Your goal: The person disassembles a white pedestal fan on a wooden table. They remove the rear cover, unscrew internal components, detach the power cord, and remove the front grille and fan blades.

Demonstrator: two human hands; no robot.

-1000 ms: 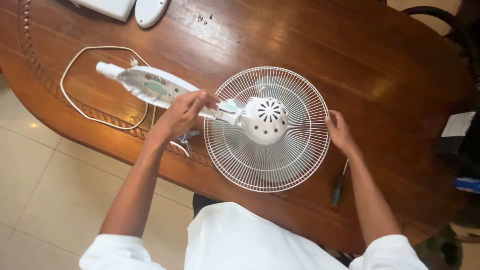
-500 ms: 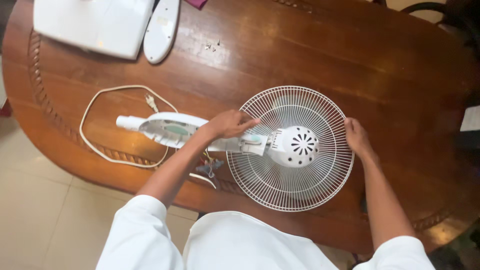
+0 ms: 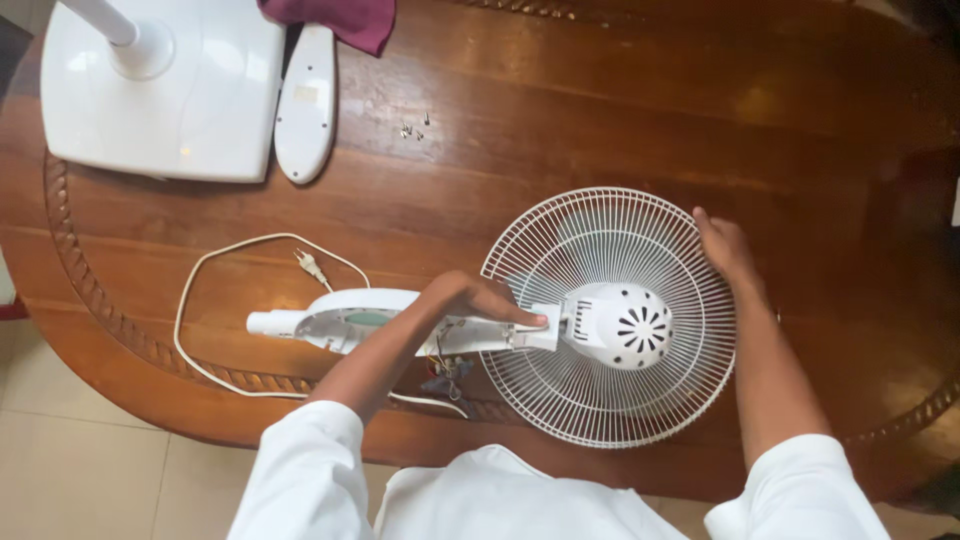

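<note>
A white fan head lies face down on a brown wooden table (image 3: 560, 110). Its round wire grille (image 3: 560, 245) surrounds the white motor housing (image 3: 625, 325). A white control neck (image 3: 345, 320) with a green panel sticks out to the left. My left hand (image 3: 480, 300) grips this neck close to the motor housing. My right hand (image 3: 725, 245) rests on the grille's far right rim, fingers curled over the wires. Loose coloured wires (image 3: 445, 370) hang under the neck near the table edge.
A white power cord (image 3: 215, 270) with its plug (image 3: 312, 265) loops left of the neck. At the back left stand a white fan base with pole (image 3: 170, 95), a white oval cover (image 3: 305, 100) and a maroon cloth (image 3: 345, 20). Small screws (image 3: 412, 127) lie nearby.
The view has shifted, so the fan base and cloth now show. The fan head has turned, its neck now level. My right hand slid up the rim. The screwdriver is out of view.
</note>
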